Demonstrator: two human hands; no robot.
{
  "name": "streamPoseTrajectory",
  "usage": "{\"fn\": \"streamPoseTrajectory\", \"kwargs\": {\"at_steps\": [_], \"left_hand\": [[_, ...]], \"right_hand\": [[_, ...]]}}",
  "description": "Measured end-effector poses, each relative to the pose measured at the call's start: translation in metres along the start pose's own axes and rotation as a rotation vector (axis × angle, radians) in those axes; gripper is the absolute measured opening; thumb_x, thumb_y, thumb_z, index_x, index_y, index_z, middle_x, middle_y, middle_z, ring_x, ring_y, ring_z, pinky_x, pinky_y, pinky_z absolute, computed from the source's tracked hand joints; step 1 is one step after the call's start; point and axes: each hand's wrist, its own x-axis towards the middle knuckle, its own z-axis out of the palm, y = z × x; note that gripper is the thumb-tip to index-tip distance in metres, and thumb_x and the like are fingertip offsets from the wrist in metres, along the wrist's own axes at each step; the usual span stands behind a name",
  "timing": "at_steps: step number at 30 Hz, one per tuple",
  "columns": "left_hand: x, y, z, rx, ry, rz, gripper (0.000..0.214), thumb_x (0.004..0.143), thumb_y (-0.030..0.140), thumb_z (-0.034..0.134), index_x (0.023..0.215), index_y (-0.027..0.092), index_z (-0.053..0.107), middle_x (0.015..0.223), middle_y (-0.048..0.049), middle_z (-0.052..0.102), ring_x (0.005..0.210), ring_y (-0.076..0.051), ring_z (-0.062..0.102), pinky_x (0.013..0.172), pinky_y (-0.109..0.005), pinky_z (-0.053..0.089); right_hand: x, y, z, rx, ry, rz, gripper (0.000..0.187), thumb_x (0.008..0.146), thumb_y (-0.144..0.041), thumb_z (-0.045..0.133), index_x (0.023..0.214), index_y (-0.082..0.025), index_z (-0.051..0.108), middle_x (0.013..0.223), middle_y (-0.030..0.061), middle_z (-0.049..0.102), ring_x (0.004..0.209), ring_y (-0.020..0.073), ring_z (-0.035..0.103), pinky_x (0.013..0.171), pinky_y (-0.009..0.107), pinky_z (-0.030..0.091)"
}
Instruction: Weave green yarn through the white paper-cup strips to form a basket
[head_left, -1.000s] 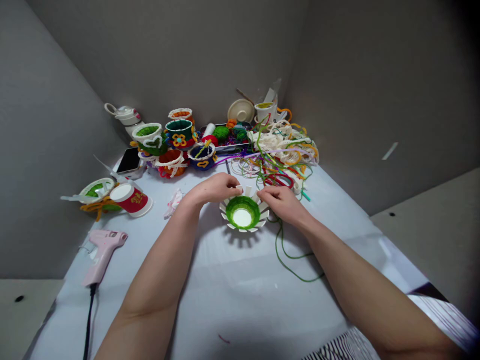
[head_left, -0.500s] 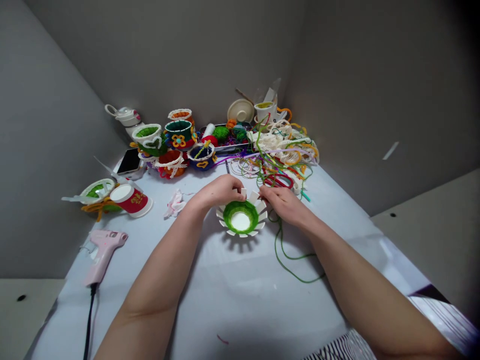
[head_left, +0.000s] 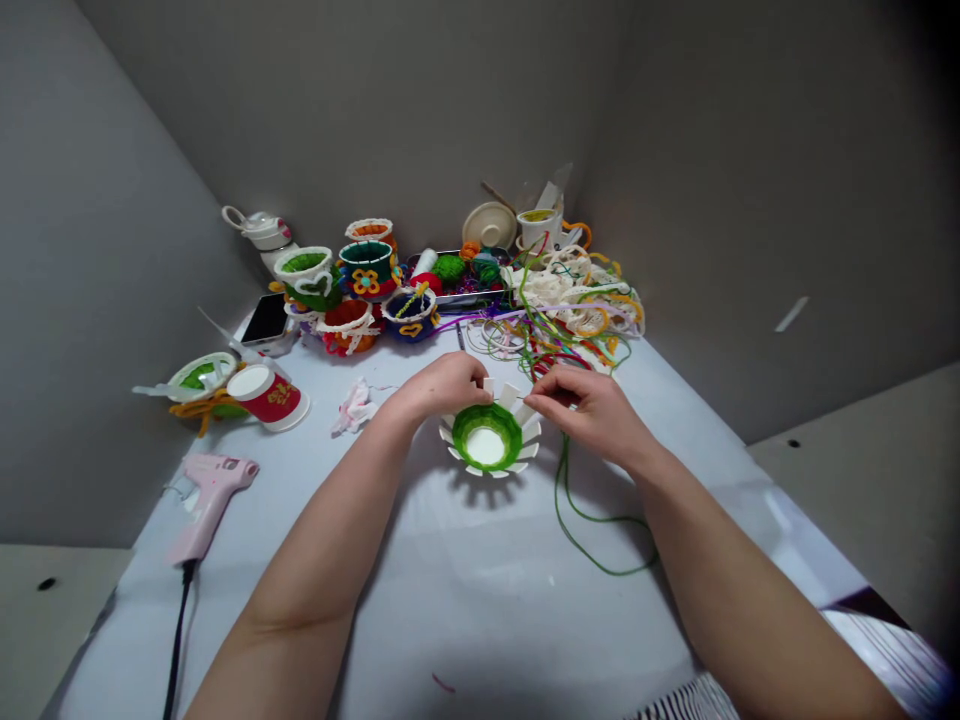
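A white paper cup cut into splayed strips, wound inside with green cord [head_left: 489, 437], sits on the pale table [head_left: 465, 580]. My left hand [head_left: 439, 388] is closed on the cup's far-left rim, pinching a strip. My right hand [head_left: 592, 410] is just right of the cup, fingers pinched on the green cord [head_left: 577, 510], which trails down and loops across the table by my right forearm.
A pink glue gun [head_left: 206, 500] with a black cable lies at the left. A red paper cup [head_left: 266, 396] lies on its side. Several decorated cups [head_left: 352, 285], a phone [head_left: 264, 320] and a tangle of coloured cords [head_left: 570, 310] fill the back corner.
My right hand has lifted a little and drawn the green cord up beside the cup. My left hand keeps its grip on the rim. The view has shifted slightly.
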Motion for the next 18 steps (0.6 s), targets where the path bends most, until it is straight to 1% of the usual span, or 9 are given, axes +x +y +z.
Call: {"fn": "streamPoseTrajectory", "kwargs": {"at_steps": [2, 4, 5, 7, 9, 11, 13, 16, 18], "left_hand": [[-0.001, 0.001, -0.002, 0.005, 0.002, -0.011, 0.016, 0.068, 0.027, 0.055, 0.069, 0.014, 0.063, 0.061, 0.0001, 0.057, 0.061, -0.012, 0.048, 0.055, -0.024, 0.031], [-0.002, 0.000, -0.004, -0.002, 0.000, -0.020, 0.015, 0.068, 0.026, 0.054, 0.070, 0.014, 0.063, 0.062, 0.0003, 0.056, 0.060, -0.011, 0.047, 0.054, -0.024, 0.031], [-0.003, -0.001, -0.005, -0.007, -0.003, -0.023, 0.015, 0.067, 0.025, 0.054, 0.070, 0.014, 0.064, 0.062, 0.0003, 0.057, 0.060, -0.011, 0.048, 0.054, -0.024, 0.031], [-0.004, -0.004, -0.006, -0.018, -0.009, -0.024, 0.015, 0.067, 0.025, 0.053, 0.071, 0.015, 0.063, 0.063, 0.0000, 0.058, 0.061, -0.012, 0.048, 0.053, -0.023, 0.031], [-0.004, -0.008, -0.007, -0.026, -0.015, -0.032, 0.014, 0.067, 0.026, 0.054, 0.069, 0.015, 0.062, 0.064, -0.0003, 0.059, 0.061, -0.012, 0.049, 0.052, -0.023, 0.031], [-0.004, -0.011, -0.008, -0.032, -0.019, -0.046, 0.014, 0.067, 0.027, 0.054, 0.069, 0.015, 0.062, 0.064, -0.0006, 0.060, 0.061, -0.012, 0.050, 0.052, -0.023, 0.032], [-0.004, -0.012, -0.008, -0.039, -0.023, -0.060, 0.014, 0.066, 0.028, 0.055, 0.069, 0.015, 0.061, 0.065, -0.0009, 0.061, 0.062, -0.012, 0.052, 0.053, -0.023, 0.033], [-0.004, -0.011, -0.009, -0.052, -0.031, -0.076, 0.012, 0.066, 0.026, 0.055, 0.069, 0.016, 0.060, 0.066, -0.0012, 0.062, 0.063, -0.013, 0.054, 0.053, -0.023, 0.034], [-0.005, -0.010, -0.009, -0.051, -0.038, -0.084, 0.011, 0.066, 0.025, 0.055, 0.069, 0.016, 0.060, 0.067, -0.0014, 0.062, 0.064, -0.013, 0.055, 0.053, -0.022, 0.035]], "right_hand": [[-0.002, -0.003, -0.002, -0.039, -0.031, -0.096, 0.016, 0.084, -0.030, 0.060, 0.075, -0.017, 0.063, 0.074, 0.0027, 0.062, 0.067, 0.0125, 0.052, 0.060, 0.025, 0.038], [-0.002, -0.004, -0.005, -0.059, -0.057, -0.127, 0.016, 0.085, -0.029, 0.059, 0.075, -0.017, 0.062, 0.073, 0.0029, 0.062, 0.068, 0.0128, 0.053, 0.060, 0.025, 0.039], [-0.002, -0.004, -0.005, -0.061, -0.056, -0.112, 0.017, 0.086, -0.030, 0.057, 0.075, -0.017, 0.062, 0.072, 0.0026, 0.061, 0.066, 0.0125, 0.053, 0.060, 0.024, 0.039], [-0.002, -0.001, -0.005, -0.036, -0.029, -0.036, 0.020, 0.088, -0.032, 0.053, 0.079, -0.017, 0.061, 0.070, 0.0017, 0.059, 0.063, 0.0117, 0.050, 0.058, 0.024, 0.038], [0.000, 0.005, -0.003, 0.014, 0.000, 0.060, 0.020, 0.090, -0.033, 0.048, 0.088, -0.018, 0.060, 0.069, 0.0005, 0.057, 0.060, 0.0112, 0.048, 0.056, 0.024, 0.037], [0.002, 0.013, 0.001, 0.050, -0.003, 0.126, 0.020, 0.089, -0.034, 0.049, 0.096, -0.018, 0.059, 0.069, -0.0005, 0.056, 0.058, 0.0110, 0.046, 0.054, 0.023, 0.036], [0.004, 0.019, 0.004, 0.062, -0.056, 0.163, 0.020, 0.086, -0.033, 0.053, 0.095, -0.017, 0.060, 0.066, -0.0016, 0.054, 0.057, 0.0107, 0.044, 0.052, 0.023, 0.033], [0.005, 0.022, 0.007, 0.093, -0.169, 0.184, 0.018, 0.082, -0.031, 0.054, 0.086, -0.016, 0.064, 0.062, -0.0018, 0.053, 0.055, 0.0105, 0.043, 0.051, 0.023, 0.032], [0.005, 0.020, 0.006, 0.113, -0.172, 0.181, 0.021, 0.082, -0.031, 0.053, 0.087, -0.016, 0.067, 0.067, 0.0000, 0.058, 0.057, 0.0106, 0.045, 0.052, 0.023, 0.033]]}}
